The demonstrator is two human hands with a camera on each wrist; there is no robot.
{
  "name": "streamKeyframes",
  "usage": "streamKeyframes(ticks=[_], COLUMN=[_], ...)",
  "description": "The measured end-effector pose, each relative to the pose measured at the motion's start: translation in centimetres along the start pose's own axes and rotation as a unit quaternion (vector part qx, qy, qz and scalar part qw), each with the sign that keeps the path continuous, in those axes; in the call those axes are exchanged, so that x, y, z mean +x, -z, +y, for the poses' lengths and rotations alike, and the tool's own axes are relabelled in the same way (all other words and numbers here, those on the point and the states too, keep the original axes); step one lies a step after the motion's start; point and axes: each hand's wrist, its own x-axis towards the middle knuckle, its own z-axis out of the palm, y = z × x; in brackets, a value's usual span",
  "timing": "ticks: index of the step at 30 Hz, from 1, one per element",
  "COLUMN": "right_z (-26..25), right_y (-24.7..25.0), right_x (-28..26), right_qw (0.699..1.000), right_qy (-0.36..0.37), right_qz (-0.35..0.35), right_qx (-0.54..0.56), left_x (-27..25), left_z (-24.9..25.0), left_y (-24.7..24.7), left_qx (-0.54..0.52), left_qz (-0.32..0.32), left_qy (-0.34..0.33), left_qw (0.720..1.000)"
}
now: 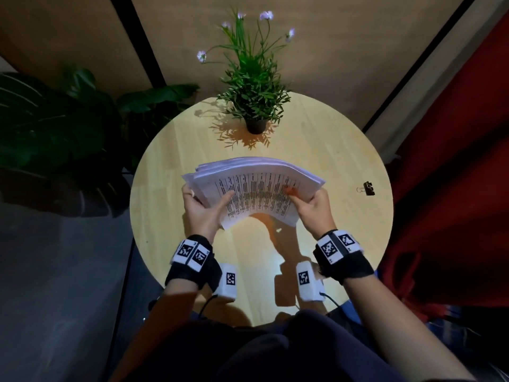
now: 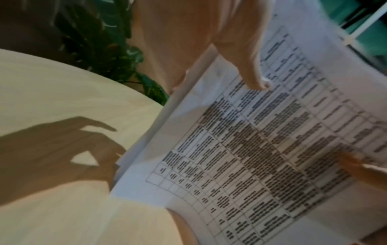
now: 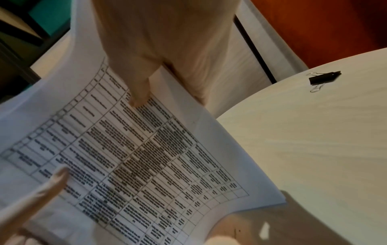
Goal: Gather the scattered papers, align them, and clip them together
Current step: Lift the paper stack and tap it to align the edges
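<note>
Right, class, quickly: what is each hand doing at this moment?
Left hand: grips the left edge of the paper stack.
Right hand: grips the stack's right edge.

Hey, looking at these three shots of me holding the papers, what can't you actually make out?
- Printed table on the paper stack: blurred in both wrist views, too small in the head view.
- Sheet count: edges overlap.
- Left hand and right hand fingers under the stack: hidden by the paper.
- Binder clip: tiny in the head view; absent from the left wrist view.
- Table near edge: covered by the person's body.
</note>
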Motion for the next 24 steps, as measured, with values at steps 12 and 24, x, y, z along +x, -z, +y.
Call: streamKeyframes(ticks=[12, 24], right_z=[-0.4, -0.7], right_y=[1.5, 1.6], right_x=[0.8, 0.5], right_qw=[0.997, 0.998], right_qy=[0.007, 0.015], right_qz=[-0.012, -0.026], right_qx=[0.075, 0.052], left_x=[-3.0, -0.6], left_z=[1.6, 1.2], left_y=[-0.1, -0.5], left_qx=[-0.02, 0.01], left_qz=[-0.102, -0.093], left_qy=[-0.053, -0.046], left_qw=[0.993, 0.995])
